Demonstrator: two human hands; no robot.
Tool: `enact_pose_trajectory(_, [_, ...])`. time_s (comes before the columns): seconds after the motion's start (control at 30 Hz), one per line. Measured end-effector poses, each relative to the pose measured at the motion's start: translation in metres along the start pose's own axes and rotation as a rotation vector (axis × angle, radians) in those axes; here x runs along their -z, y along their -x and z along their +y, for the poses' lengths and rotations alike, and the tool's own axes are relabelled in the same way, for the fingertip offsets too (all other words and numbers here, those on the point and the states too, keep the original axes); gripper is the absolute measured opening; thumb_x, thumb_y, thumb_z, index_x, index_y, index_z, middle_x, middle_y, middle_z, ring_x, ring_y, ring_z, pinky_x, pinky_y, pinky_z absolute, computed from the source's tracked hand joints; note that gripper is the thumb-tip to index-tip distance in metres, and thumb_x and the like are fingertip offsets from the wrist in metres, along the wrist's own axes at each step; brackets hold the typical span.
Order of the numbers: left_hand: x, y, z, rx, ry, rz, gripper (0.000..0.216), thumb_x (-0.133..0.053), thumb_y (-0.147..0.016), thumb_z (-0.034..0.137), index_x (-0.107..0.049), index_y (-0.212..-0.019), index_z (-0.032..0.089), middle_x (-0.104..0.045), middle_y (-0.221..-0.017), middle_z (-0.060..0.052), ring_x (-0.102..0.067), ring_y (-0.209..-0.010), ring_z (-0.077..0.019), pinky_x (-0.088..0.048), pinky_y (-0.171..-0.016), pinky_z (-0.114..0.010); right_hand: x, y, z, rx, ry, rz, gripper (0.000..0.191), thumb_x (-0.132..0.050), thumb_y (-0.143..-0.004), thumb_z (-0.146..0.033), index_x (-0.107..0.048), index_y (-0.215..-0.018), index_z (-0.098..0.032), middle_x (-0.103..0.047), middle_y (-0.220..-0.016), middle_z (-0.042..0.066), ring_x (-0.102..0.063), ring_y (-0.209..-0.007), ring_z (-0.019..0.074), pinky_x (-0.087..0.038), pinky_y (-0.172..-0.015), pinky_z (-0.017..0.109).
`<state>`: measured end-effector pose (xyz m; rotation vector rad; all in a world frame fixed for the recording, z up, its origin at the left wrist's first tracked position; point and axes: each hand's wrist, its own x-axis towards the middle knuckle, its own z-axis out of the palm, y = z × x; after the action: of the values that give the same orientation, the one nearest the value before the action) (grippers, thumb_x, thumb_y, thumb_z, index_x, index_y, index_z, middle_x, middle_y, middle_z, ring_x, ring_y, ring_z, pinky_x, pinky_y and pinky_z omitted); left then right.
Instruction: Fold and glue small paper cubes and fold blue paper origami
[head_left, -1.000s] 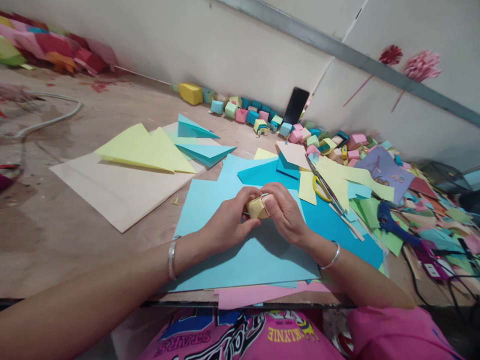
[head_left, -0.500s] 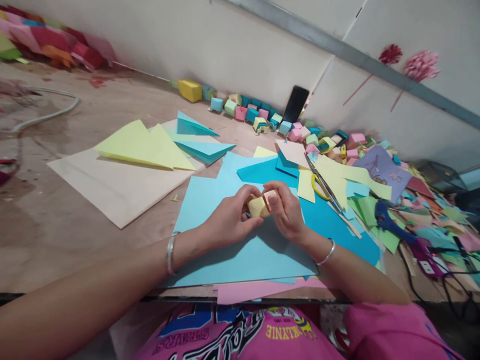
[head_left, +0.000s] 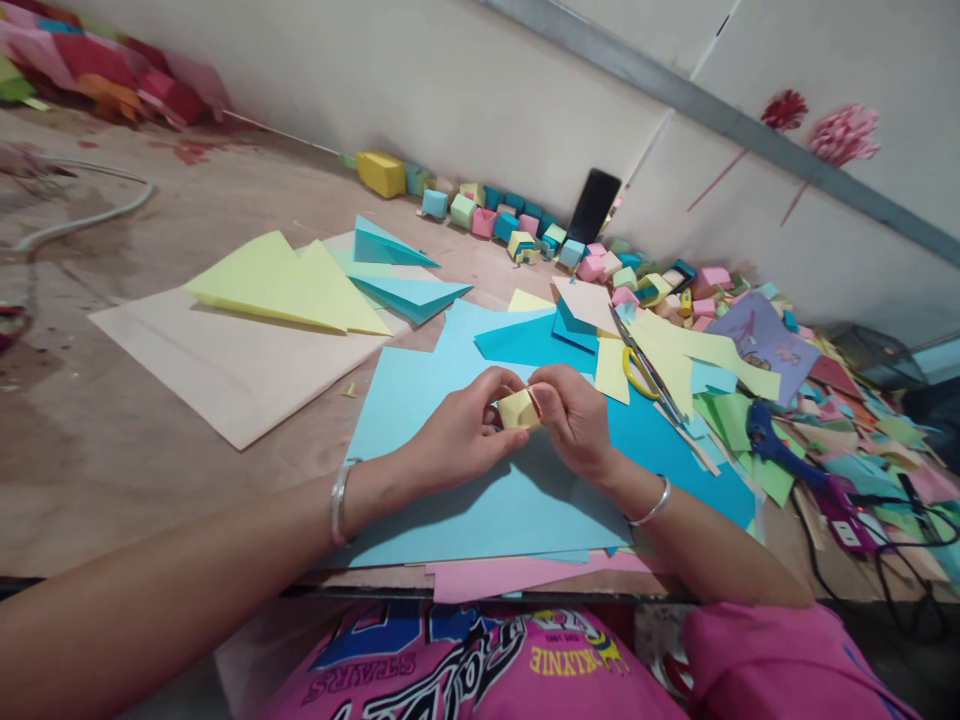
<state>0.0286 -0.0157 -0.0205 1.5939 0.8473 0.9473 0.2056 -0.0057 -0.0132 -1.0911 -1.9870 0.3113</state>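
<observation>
A small folded yellow paper cube [head_left: 517,409] is held between both hands above a light blue paper sheet [head_left: 442,500]. My left hand [head_left: 459,436] pinches its left side with thumb and fingers curled. My right hand [head_left: 574,418] grips its right side, fingers bent over the top. Each wrist wears a silver bangle. Part of the cube is hidden behind my fingers.
Yellow-handled scissors [head_left: 645,378] lie right of my hands. A blue glue gun [head_left: 780,450] and paper scraps crowd the right side. Folded yellow triangles [head_left: 285,285] rest on a beige sheet [head_left: 225,370]. Several paper cubes [head_left: 525,235] and a black phone [head_left: 592,206] line the wall.
My hands have turned the yellow cube slightly between the fingers, and the view has shifted a little. Everything else on the table stays put.
</observation>
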Motion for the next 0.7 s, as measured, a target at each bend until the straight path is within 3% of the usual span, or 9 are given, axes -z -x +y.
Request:
enact_pose_trajectory(0.13, [-0.0009, -0.0001, 0.0005, 0.015, 0.039, 0.028, 0.035, -0.066, -0.077, 0.019, -0.051, -0.108, 0.02, -0.063, -0.101, -0.006, -0.061, -0.073, -0.013, -0.052, -0.059, -0.025, 0.001, -0.0001, -0.0016, 0.043, 0.012, -0.001, 0.027, -0.039, -0.099, -0.039, -0.057, -0.088, -0.023, -0.062, -0.082, 0.005, -0.057, -0.078, 0.0173, -0.045, -0.069, 0.032])
enact_pose_trajectory(0.4, [-0.0034, 0.0029, 0.0037, -0.013, -0.129, 0.082, 0.043, -0.071, -0.073, 0.019, -0.053, -0.112, 0.021, -0.064, -0.105, -0.006, -0.064, -0.083, -0.0176, -0.057, -0.068, -0.03, 0.0008, -0.0008, -0.0004, 0.074, 0.055, -0.006, 0.026, -0.036, -0.1, -0.037, -0.054, -0.088, -0.023, -0.059, -0.08, 0.005, -0.055, -0.076, 0.0176, -0.046, -0.067, 0.033])
enact_pose_trajectory(0.53, [-0.0027, 0.0023, 0.0054, -0.007, -0.08, 0.152, 0.041, -0.068, -0.075, 0.016, -0.052, -0.112, 0.021, -0.061, -0.117, -0.007, -0.066, -0.093, -0.0185, -0.059, -0.076, -0.034, 0.004, -0.0002, -0.0013, 0.182, 0.061, -0.056, 0.032, -0.033, -0.101, -0.043, -0.055, -0.112, -0.023, -0.061, -0.102, 0.011, -0.057, -0.098, 0.0228, -0.05, -0.081, 0.039])
enact_pose_trajectory(0.7, [0.006, -0.0039, 0.0025, -0.054, 0.075, 0.2, 0.038, -0.072, -0.072, 0.016, -0.056, -0.106, 0.019, -0.063, -0.113, -0.008, -0.068, -0.096, -0.0203, -0.059, -0.085, -0.038, 0.0087, -0.002, -0.0046, 0.322, 0.102, -0.075, 0.046, -0.049, -0.095, -0.033, -0.041, -0.139, -0.024, -0.056, -0.117, 0.014, -0.055, -0.111, 0.0278, -0.051, -0.092, 0.048])
